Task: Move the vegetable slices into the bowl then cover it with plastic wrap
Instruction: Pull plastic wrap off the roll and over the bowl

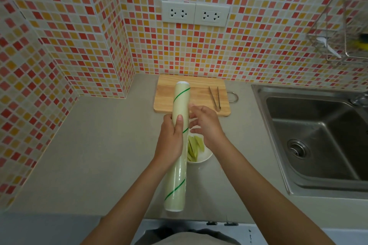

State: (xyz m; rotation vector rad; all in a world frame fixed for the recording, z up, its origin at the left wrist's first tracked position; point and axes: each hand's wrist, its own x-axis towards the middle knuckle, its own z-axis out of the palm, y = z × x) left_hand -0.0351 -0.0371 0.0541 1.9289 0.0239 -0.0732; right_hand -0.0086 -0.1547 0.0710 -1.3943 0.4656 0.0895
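The roll of plastic wrap (178, 145) lies nearest, held lengthwise above the bench (99, 145), its near end toward the person. The left hand (171, 139) grips it around the middle, thumb on top. Just right of it, the right hand (206, 123) has its fingers (194, 108) loosely curled at the roll's side, apparently pinching the film edge. Under both hands sits the white bowl (205, 158) holding pale green vegetable slices (194, 145). Farther off, metal tongs (215, 98) lie on the wooden cutting board (199, 93).

I count one roll of plastic wrap (179, 141), one white bowl (201, 158) with several green slices (194, 146), one wooden board (197, 93), one pair of tongs (215, 98), two wall sockets (195, 13), one sink (318, 139).
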